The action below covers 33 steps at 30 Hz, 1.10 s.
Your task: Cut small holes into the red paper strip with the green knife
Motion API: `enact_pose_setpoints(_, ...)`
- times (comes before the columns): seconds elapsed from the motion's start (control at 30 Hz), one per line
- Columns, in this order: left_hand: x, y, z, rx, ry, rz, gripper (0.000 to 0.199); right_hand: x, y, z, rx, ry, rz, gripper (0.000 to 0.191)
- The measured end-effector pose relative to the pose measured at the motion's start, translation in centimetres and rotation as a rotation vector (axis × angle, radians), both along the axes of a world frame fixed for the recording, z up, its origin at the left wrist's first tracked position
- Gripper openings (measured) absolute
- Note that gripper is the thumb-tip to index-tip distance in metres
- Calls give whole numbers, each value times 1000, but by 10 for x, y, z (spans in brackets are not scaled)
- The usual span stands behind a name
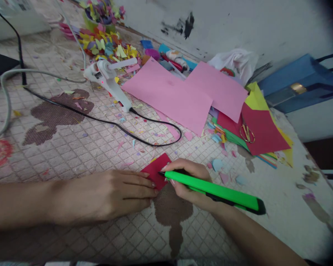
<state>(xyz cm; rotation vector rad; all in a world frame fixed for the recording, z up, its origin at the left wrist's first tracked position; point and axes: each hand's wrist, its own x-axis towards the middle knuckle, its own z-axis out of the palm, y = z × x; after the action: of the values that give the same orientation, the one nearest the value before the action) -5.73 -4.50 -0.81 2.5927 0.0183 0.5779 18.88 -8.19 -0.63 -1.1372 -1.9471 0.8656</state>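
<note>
A small red paper piece lies on the patterned tablecloth in front of me. My left hand rests flat, its stretched fingertips pressing on the paper's left side. Closed around a green utility knife, my right hand is at the paper's right edge. The knife's dark pointed tip touches or hovers just over the red paper; I cannot tell which. Its black rear end points to the right. Part of the paper is hidden beneath my fingers.
A white glue gun stands behind, its black cord looping toward me. Pink sheets, gold-handled scissors on red paper, and a pile of colourful paper cutouts lie farther back. Paper scraps litter the tablecloth.
</note>
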Motion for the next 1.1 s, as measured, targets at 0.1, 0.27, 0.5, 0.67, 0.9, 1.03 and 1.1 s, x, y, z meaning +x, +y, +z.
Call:
enact_pose_setpoints(0.1, 0, 0, -1, 12, 9, -6, 40, -1, 1, 4, 2, -29, 44, 23)
enact_pose_setpoints(0.27, 1, 1, 3, 18, 6, 2, 41, 1, 1, 1, -60, 19, 58, 22)
enact_pose_setpoints(0.5, 0, 1, 6, 32, 30, 5, 42, 7, 1, -11, -108, 198, 6, 26)
enact_pose_setpoints(0.67, 0, 2, 6, 35, 39, 1, 41, 9, 2, 1, -114, 151, 72, 27)
enact_pose_setpoints(0.9, 1, 1, 8, 73, 39, 12, 42, 7, 1, 4, -123, 167, 73, 26)
enact_pose_setpoints(1.03, 0, 0, 7, 87, 41, 16, 43, 6, 2, 0, -130, 178, 51, 25)
enact_pose_setpoints(1.1, -1, 0, 6, 78, 28, 18, 43, 6, 3, -1, -130, 178, 49, 24)
